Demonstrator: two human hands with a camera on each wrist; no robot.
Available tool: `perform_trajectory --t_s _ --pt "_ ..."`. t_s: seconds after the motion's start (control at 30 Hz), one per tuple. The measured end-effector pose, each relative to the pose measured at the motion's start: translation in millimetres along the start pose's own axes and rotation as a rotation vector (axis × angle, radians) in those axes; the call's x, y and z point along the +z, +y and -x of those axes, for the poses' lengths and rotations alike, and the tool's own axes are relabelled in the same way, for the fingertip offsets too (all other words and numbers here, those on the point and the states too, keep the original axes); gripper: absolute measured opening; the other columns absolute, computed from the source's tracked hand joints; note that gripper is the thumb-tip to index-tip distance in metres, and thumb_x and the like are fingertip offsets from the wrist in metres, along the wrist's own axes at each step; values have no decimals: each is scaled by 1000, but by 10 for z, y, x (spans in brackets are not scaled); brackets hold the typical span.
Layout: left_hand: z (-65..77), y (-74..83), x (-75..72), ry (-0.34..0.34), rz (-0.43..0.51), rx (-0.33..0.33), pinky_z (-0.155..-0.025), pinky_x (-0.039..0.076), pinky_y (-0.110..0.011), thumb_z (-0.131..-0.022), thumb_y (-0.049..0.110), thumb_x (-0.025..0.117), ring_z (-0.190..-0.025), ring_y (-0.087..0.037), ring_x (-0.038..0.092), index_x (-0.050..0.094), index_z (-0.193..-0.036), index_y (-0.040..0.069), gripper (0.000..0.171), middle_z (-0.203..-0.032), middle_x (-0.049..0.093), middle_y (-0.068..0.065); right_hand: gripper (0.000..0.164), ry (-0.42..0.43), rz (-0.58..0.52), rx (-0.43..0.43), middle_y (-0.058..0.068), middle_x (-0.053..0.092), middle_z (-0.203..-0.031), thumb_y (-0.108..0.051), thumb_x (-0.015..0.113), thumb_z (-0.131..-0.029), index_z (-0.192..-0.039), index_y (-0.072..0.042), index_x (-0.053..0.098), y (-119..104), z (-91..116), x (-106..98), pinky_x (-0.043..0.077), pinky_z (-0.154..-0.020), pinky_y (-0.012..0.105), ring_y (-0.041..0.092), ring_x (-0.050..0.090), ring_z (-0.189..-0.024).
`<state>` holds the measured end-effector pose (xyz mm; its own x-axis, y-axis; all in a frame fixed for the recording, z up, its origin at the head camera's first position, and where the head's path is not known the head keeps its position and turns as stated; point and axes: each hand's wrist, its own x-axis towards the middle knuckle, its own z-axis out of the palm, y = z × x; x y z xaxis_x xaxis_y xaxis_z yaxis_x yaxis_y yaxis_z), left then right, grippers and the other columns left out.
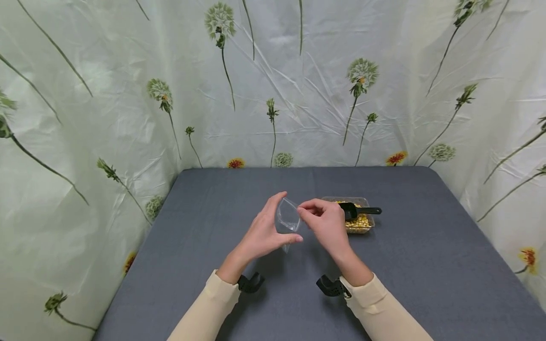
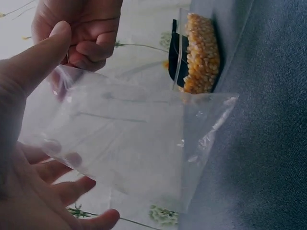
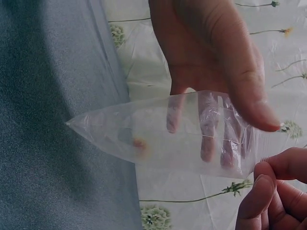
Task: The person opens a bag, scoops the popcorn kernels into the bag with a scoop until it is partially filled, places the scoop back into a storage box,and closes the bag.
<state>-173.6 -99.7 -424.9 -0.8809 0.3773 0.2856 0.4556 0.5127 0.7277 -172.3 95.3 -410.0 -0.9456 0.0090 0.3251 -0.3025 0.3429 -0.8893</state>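
Note:
A clear plastic bag (image 1: 288, 217) is held up over the table, its pointed bottom hanging down. My right hand (image 1: 327, 222) pinches the edge of its mouth between thumb and fingertips, as the right wrist view also shows at the bag's top corner (image 3: 256, 165). Around the bag, my left hand (image 1: 265, 231) makes a wide C, with the thumb (image 3: 254, 91) on one side and spread, fairly straight fingers on the other. Those fingers show through the film in the right wrist view. Nothing fills the bag.
Behind my right hand stands a clear plastic box (image 1: 360, 231) of yellow corn kernels (image 2: 202, 52). A black scoop (image 1: 368, 210) lies across its top, handle pointing right. Grey cloth covers the table (image 1: 204, 213); a flower-print sheet (image 1: 256, 132) hangs behind it.

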Motion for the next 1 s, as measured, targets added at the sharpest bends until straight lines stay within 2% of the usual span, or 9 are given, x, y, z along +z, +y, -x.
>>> perform_trajectory --t_s 0.13,0.3,0.43,0.53,0.67,1.0 --pt "-35 -30 30 11 -20 29 -100 43 -58 -73 58 85 -136 -27 45 28 -157 30 105 -157 33 8 6 -12 -32 32 0 69 -72 -23 78 -91 -91 -17 79 13 1 -9 48 -52 33 21 61 -58" --pt "-59 -25 73 22 -27 21 -94 47 -54 -76 58 84 -131 -31 49 33 -154 24 99 -152 40 2 9 -23 -52 66 2 70 -74 -23 78 -91 -92 -15 79 23 3 -23 49 -53 33 22 61 -59" --pt "-65 -30 97 26 -10 15 -87 50 -48 -77 57 82 -126 -28 52 36 -151 22 93 -145 46 -2 8 -28 -59 75 2 70 -74 -22 77 -91 -92 -15 79 18 12 -31 49 -53 34 23 62 -60" --pt "-71 -34 101 35 11 10 -83 51 -43 -77 58 81 -117 -21 55 37 -148 24 90 -136 51 0 9 -31 -67 77 3 70 -75 -23 77 -92 -93 -14 79 32 13 -31 50 -54 34 24 62 -61" --pt "-81 -41 115 41 31 18 -84 50 -40 -77 61 80 -108 -13 55 38 -146 23 89 -127 53 6 12 -34 -75 85 4 70 -76 -25 77 -92 -93 -13 79 55 14 -27 52 -56 34 29 64 -64" --pt "-105 -38 161 44 68 2 -79 51 -37 -78 56 83 -102 -13 57 37 -146 24 88 -123 55 6 16 -54 -97 129 7 71 -79 -22 76 -93 -99 -8 79 54 23 -29 55 -60 40 37 66 -69"
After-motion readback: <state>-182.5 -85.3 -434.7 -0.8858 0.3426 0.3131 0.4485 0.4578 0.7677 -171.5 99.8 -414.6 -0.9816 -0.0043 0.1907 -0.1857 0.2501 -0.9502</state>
